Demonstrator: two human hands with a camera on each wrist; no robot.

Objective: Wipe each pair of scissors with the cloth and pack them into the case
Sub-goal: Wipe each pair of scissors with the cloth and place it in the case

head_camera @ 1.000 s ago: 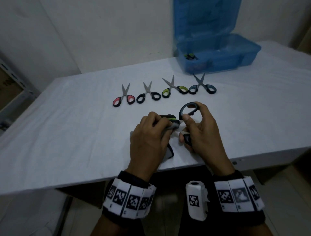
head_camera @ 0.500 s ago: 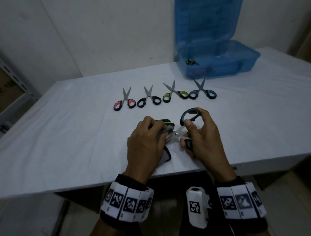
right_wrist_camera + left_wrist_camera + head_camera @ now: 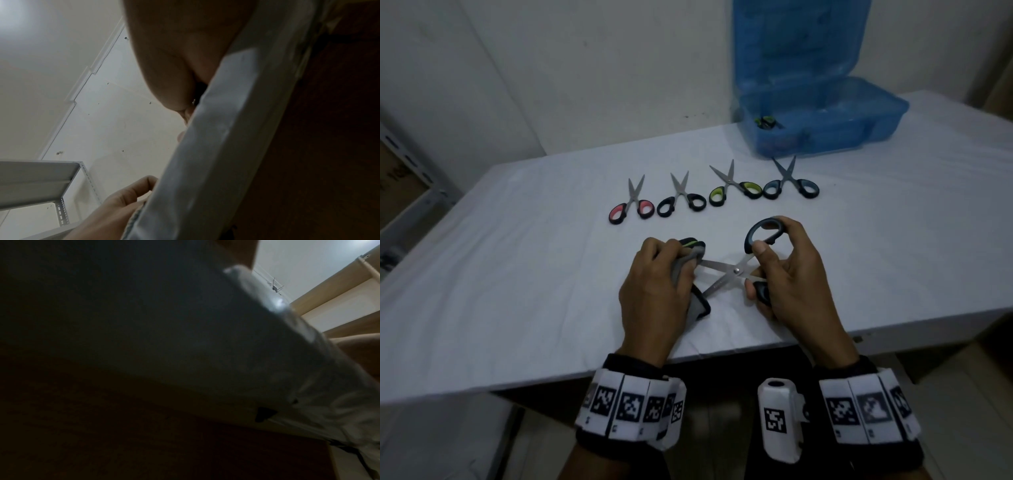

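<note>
Both hands meet over the table's (image 3: 517,274) near edge: your right hand (image 3: 794,274) grips the open scissors (image 3: 736,270) by the handles, blades pointing left into the cloth (image 3: 681,267) your left hand (image 3: 654,287) pinches; draw leftward along that blade.

Dim, bluish light in all three of your views.
Your head view is underexposed but sharp at centre, and the counter (image 3: 517,274) edges bow outward. Your left wrist view is nearly black and blurred; your right wrist view shows a soft, unfocused hand (image 3: 185,48), bright wall behind.
</note>
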